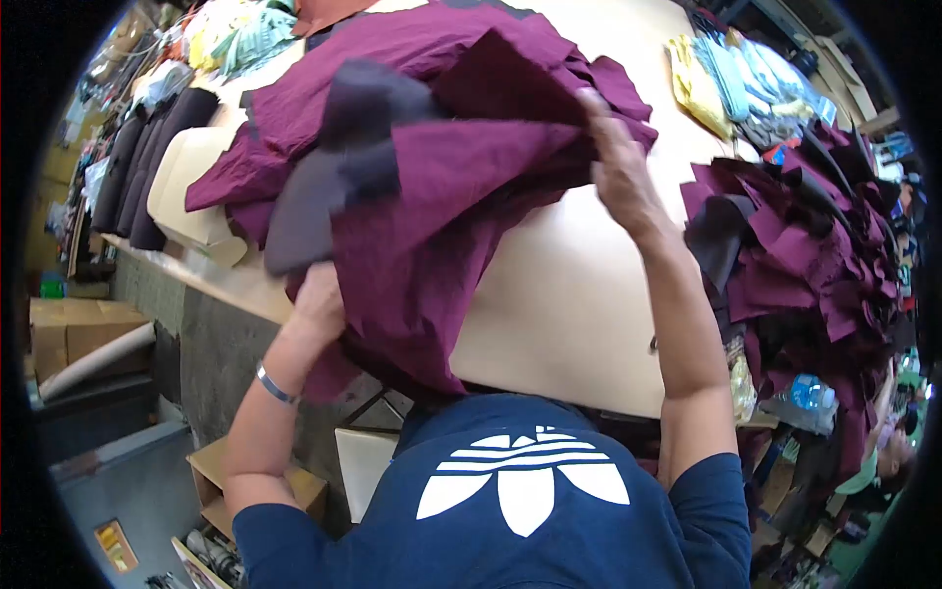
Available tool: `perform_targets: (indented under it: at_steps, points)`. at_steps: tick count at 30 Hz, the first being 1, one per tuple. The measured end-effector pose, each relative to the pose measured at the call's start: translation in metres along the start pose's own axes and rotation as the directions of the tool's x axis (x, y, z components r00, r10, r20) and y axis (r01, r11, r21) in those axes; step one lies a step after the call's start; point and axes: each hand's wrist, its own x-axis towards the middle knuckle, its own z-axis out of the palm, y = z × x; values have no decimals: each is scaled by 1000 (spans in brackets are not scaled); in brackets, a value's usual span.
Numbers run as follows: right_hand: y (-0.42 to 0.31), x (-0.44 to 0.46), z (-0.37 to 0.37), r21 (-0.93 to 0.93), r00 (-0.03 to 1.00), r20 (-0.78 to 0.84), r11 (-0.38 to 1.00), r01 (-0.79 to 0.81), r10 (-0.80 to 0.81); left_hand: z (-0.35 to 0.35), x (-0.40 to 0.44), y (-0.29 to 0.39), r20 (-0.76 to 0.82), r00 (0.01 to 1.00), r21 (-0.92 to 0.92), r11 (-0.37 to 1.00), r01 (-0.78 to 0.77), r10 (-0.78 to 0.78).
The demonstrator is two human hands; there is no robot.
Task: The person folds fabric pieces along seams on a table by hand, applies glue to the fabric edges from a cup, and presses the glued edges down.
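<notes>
Maroon fabric pieces (422,226) with dark grey parts (329,201) hang bunched over the near edge of the pale table (569,304). At their lower left, my left hand (319,302), with a metal band on its wrist, is closed on the fabric. My right hand (620,167) is at the right end of the maroon cloth, fingers stretched forward against its edge; the thumb side is partly hidden. More maroon fabric (392,39) lies spread on the table beyond both hands.
A heap of maroon and dark scraps (805,236) lies at the right. Dark rolls (157,157) stand at the left beside a cream-coloured object (191,187). Yellow and light-blue bundles (721,83) lie at the back right. A plastic bottle (807,395) is near the right edge.
</notes>
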Motion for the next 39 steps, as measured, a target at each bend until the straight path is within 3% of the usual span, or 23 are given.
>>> perform_targets:
  at_steps: [1,2,3,4,5,6,8,9,10,13,14,15,18,20,22,24,25,28,31,34,35,37,39]
  points:
    - [3,-14,-21,-28,996,-91,1000,-1,-1,0,21,-5,-123,992,-86,996,14,-25]
    - [-10,-31,-45,-100,982,-187,995,1,-20,-18,38,-3,-159,964,-442,888,125,-215]
    - [-11,-57,-60,-288,966,-260,955,-69,-8,-37,64,4,-276,947,-457,889,22,-165]
    - [-20,-79,-70,-177,928,-353,965,-194,121,-48,81,-1,-272,961,-238,965,-108,41]
    - [-26,-105,-72,-159,893,-396,942,-296,213,-47,91,-7,-283,958,-170,981,-96,45]
    - [-34,-127,-67,-318,924,-380,931,-180,49,-46,98,-14,-296,954,-100,992,-82,49]
    - [-49,-184,-33,-60,927,-228,946,-320,299,-55,121,-24,3,972,268,936,-229,237]
    - [-60,-201,-15,133,912,-170,926,-354,373,-53,125,-31,-26,961,327,911,-252,275]
    - [-71,-203,-9,32,958,-134,968,-251,253,-49,125,-49,12,957,365,890,-273,289]
    - [-97,-212,10,160,964,7,951,-264,267,-41,116,-108,67,969,480,844,-240,237]
    - [-99,-210,13,127,978,-2,970,-208,210,-42,113,-119,68,970,523,819,-234,234]
    - [-98,-208,11,97,978,-31,975,-202,206,-44,107,-125,111,986,515,841,-167,128]
    - [-86,-195,-5,15,966,-110,972,-236,236,-71,114,-53,39,997,471,881,43,-69]
    - [-81,-183,-15,45,911,-72,914,-403,406,-73,112,-2,-188,981,330,944,17,48]
    - [-69,-172,-11,99,856,-71,858,-505,512,-60,111,42,-335,915,273,952,-136,227]
    - [-51,-164,-5,-72,863,-23,861,-504,504,-43,116,79,-202,943,-13,962,-274,266]
    - [-46,-162,-4,-156,867,2,856,-492,498,-28,121,88,-106,945,-68,946,-317,309]
    - [-50,-150,-7,-35,676,189,693,-720,712,12,137,89,181,958,-230,957,-178,222]
    - [-51,-163,-8,-55,658,257,691,-721,708,49,145,78,238,958,-272,958,-90,158]
    - [-56,-170,-17,41,515,426,553,-832,743,65,143,67,220,964,-297,951,-83,152]
    - [-51,-185,-7,83,733,262,742,-666,628,68,142,66,117,986,-305,949,-82,122]
    - [-44,-203,8,295,797,100,747,-596,596,68,146,58,-154,988,-225,974,-24,-11]
    - [-46,-203,2,365,750,58,685,-630,659,55,157,43,-429,892,-149,985,85,-142]
